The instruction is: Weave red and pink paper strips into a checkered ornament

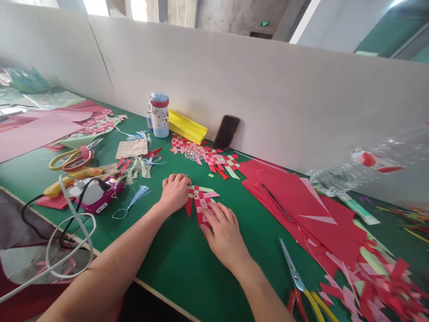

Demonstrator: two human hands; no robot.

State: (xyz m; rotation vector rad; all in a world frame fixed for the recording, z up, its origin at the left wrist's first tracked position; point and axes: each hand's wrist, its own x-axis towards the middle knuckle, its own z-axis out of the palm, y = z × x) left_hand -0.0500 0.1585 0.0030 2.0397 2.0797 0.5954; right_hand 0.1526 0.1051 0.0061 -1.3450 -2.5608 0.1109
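A woven paper fish [201,197] in red, pink and pale green checks lies flat on the green tabletop between my hands. My left hand [175,192] rests at its upper left end, the fingers curled down; whether they pinch the paper is hidden. My right hand [223,230] lies over its lower right part, fingers stretched out and pressing on the checks. A pale blue tassel [136,199] lies to the left of my left hand. Beyond the hands are more woven paper pieces [219,160] and a clear beaded coil [194,153].
Scissors [296,277] with red and yellow handles lie at front right, beside red paper sheets [295,192] and paper scraps [385,286]. A plastic bottle [375,163] lies at right. A phone [227,132] and a flask [160,116] stand at the back. A power strip [103,194] with cables is at left.
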